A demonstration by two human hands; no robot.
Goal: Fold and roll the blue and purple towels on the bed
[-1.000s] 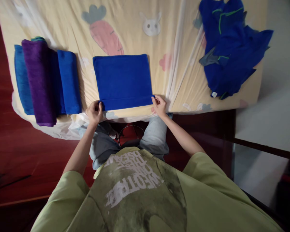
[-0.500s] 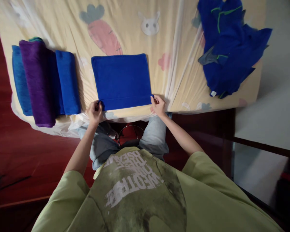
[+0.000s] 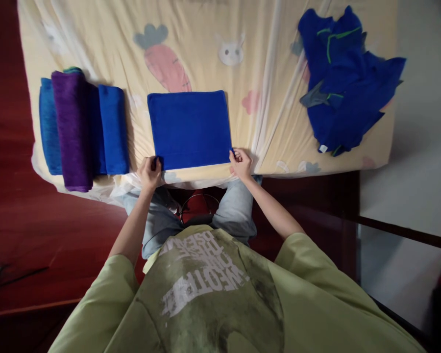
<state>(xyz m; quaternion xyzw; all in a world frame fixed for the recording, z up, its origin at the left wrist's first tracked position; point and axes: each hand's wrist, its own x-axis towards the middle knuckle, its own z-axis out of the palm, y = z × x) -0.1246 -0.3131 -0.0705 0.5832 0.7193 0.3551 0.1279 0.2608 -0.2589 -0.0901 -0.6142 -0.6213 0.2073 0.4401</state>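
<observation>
A blue towel (image 3: 189, 128) lies flat in a rectangle on the bed, close to its near edge. At the towel's near left corner, my left hand (image 3: 149, 172) is closed, its fingers pinching the cloth. My right hand (image 3: 241, 163) pinches the near right corner between thumb and fingers. Left of the towel lie several rolled or folded towels side by side: a purple one (image 3: 72, 130) on top, a teal-blue one (image 3: 51, 127) and a bright blue one (image 3: 113, 130).
A loose heap of blue cloth (image 3: 347, 83) with green trim and a small white tag lies at the right of the bed. The cream sheet (image 3: 198, 54), printed with a carrot and a rabbit, is wrinkled. My legs (image 3: 235, 208) are against the bed's near edge.
The view has shifted slightly, so the bed items sit a little lower. Both hands keep their grip at the near corners. The crease along the towel's near edge shows less.
</observation>
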